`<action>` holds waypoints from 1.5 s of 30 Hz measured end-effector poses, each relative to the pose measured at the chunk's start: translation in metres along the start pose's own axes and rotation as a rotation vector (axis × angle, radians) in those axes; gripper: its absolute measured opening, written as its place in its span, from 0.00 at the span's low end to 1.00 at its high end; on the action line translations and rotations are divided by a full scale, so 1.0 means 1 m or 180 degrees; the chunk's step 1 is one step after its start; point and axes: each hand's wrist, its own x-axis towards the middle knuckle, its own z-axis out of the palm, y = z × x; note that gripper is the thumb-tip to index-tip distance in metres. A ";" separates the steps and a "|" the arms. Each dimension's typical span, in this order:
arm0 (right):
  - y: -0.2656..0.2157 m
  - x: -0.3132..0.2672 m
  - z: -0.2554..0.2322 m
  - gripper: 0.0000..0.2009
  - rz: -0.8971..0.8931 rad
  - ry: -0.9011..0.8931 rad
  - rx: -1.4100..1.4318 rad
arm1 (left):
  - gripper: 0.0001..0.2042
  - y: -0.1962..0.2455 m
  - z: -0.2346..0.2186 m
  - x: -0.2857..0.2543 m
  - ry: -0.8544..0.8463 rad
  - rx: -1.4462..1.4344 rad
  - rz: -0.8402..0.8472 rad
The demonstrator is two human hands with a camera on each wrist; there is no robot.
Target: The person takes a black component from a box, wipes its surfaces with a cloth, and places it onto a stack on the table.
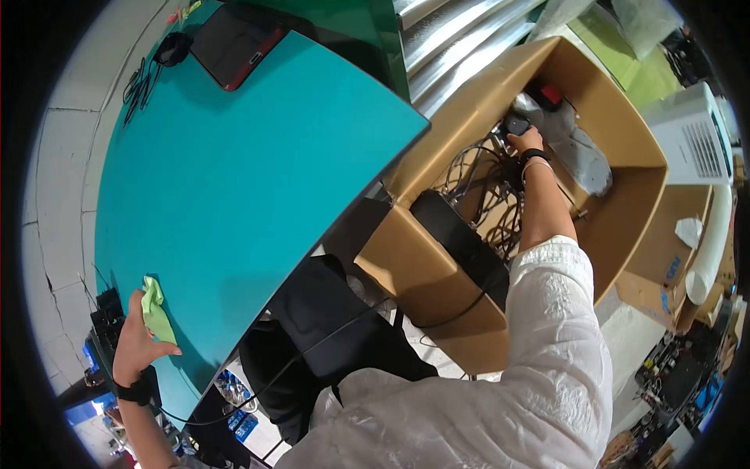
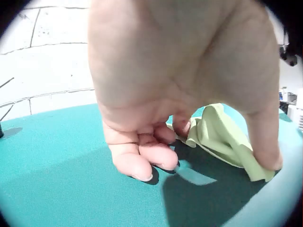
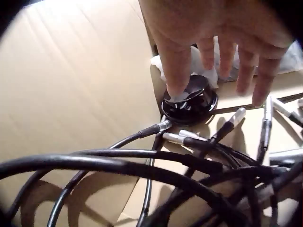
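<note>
On the teal table [image 1: 258,172], my left hand [image 1: 139,344] pinches a crumpled yellow-green cloth [image 1: 158,311] between thumb and fingers. The left wrist view shows the thumb pressing one end of the cloth [image 2: 222,137] down, with the other fingers curled against the tabletop. My right hand [image 1: 528,139] is deep inside a cardboard box [image 1: 625,195]. There its thumb touches the top of a round, glossy black thing [image 3: 189,106], while the other fingers point down, straight and spread. Black cables [image 3: 118,163] with silver connectors lie tangled below that hand.
Clear plastic wrap [image 1: 582,160], a small red item [image 1: 551,95] and a long black case [image 1: 461,238] are also in the box. A dark tablet-like device [image 1: 234,47] and a thin black cable [image 1: 139,94] lie at the table's far end. A white unit [image 1: 691,133] stands beyond the box.
</note>
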 end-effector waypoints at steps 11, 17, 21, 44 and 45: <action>-0.015 0.003 0.009 0.45 0.0524 0.0194 -0.0533 | 0.53 -0.004 -0.001 0.004 0.0185 0.0478 0.0554; 0.007 -0.033 -0.002 0.43 0.0170 0.0934 0.0256 | 0.51 0.002 0.000 0.005 0.0161 0.0428 0.0511; 0.028 -0.059 -0.028 0.33 -0.0934 0.0746 0.1684 | 0.52 0.008 0.000 0.005 0.0134 0.0321 0.0459; -0.420 -0.573 -0.122 0.42 -0.6097 -0.1159 0.1064 | 0.20 -0.090 0.002 -0.036 0.2073 -0.3203 0.2428; -0.442 -0.584 -0.103 0.42 -0.6249 -0.1307 0.1089 | 0.21 -0.096 -0.001 -0.036 0.2218 -0.3621 0.2593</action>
